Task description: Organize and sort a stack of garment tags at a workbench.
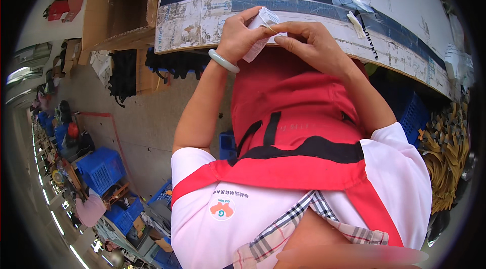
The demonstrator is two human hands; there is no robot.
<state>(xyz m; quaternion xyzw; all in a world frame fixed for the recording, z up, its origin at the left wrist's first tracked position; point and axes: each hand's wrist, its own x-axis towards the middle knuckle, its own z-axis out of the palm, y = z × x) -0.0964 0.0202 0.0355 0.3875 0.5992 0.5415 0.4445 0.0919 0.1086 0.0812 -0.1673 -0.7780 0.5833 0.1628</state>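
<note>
A small stack of white printed paper slips (pixel 254 51) is gripped by my left hand (pixel 242 33), its fingers closed around the middle. A thin, pale yellowish band (pixel 271 29) runs across the slips toward my right hand (pixel 313 45). The right thumb and forefinger are pinched on this band, close against the left fingertips. It looks like a rubber band, though its ends are hidden by the fingers. Both hands are over the near edge of a worn white table (pixel 202 26).
An open cardboard box (pixel 119 11) stands at the table's left end. A clear plastic piece (pixel 354 6) and a small white strip (pixel 356 25) lie on the tabletop at right. Blue crates (pixel 412 117) and hanging tan strips (pixel 445 157) are below on the right.
</note>
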